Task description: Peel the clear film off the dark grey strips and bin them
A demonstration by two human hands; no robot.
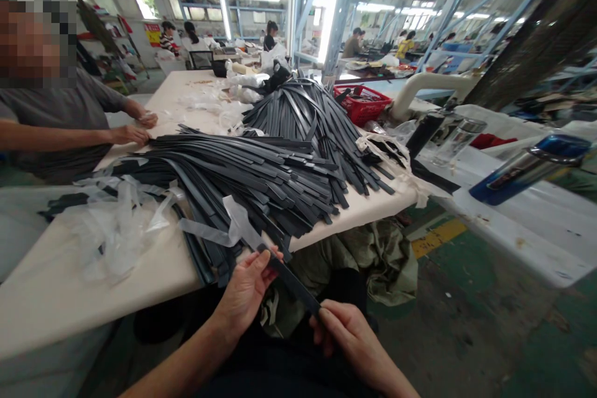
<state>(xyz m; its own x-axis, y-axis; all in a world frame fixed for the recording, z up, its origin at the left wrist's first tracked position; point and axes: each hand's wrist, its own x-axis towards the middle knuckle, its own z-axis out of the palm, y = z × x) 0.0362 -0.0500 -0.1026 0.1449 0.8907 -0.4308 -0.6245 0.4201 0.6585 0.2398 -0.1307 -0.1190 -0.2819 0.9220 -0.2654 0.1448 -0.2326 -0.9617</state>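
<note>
My left hand (245,289) pinches the upper end of a dark flat strip (291,283), where a clear plastic film (233,224) peels off it. My right hand (347,329) grips the strip's lower end, fingers closed round it. I hold the strip just below the near edge of the white table (69,298). A big heap of the same dark strips (261,168) covers the table right above my hands.
Peeled clear film (116,224) lies crumpled at the left of the table. A person in a grey shirt (60,118) sits at the left with hands on the table. A red basket (361,102), a glass jar (457,140) and a blue flask (527,168) stand at the right.
</note>
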